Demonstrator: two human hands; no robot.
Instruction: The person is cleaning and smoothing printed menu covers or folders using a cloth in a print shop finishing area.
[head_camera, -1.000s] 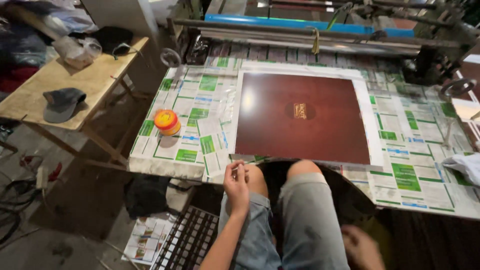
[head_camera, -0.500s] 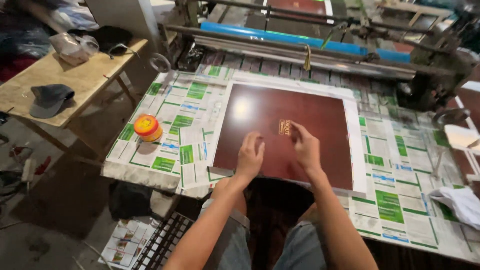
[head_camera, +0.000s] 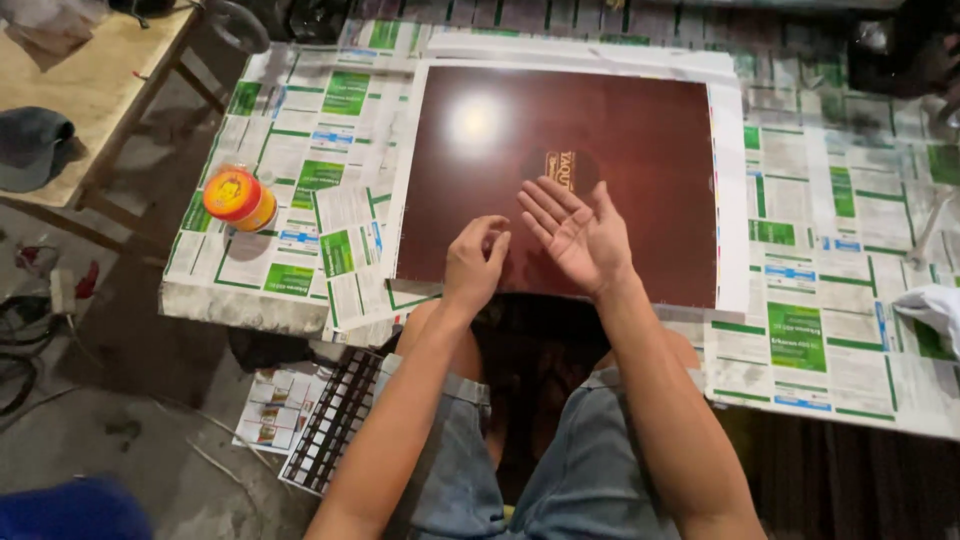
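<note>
Left hand (head_camera: 478, 262) hovers over the near edge of the glossy dark-brown sheet (head_camera: 570, 180), its fingers curled loosely inward with the thumb close to the fingertips, pinching nothing that can be seen. Far to its left stands a pale wooden side table (head_camera: 90, 95) with a grey cap (head_camera: 30, 145) lying on its top. Nearer, a small round tin (head_camera: 238, 198) with an orange and yellow lid sits on the worktable (head_camera: 300, 180), which is covered in flat printed paper sheets, white with green blocks. Below that edge, on the rough concrete floor, lie more printed sheets and a dark slatted grille (head_camera: 335, 420). The brown sheet itself is a large smooth rectangle with a bright glare spot and a small gold emblem (head_camera: 562, 172) near its middle; it rests on a slightly larger white backing sheet (head_camera: 728, 180) whose border shows along the top and right. Right hand (head_camera: 580, 232) is spread open, palm turned up, fingers straight and fanned toward the emblem, holding nothing. At the far right edge lies a crumpled white cloth (head_camera: 930, 308).
</note>
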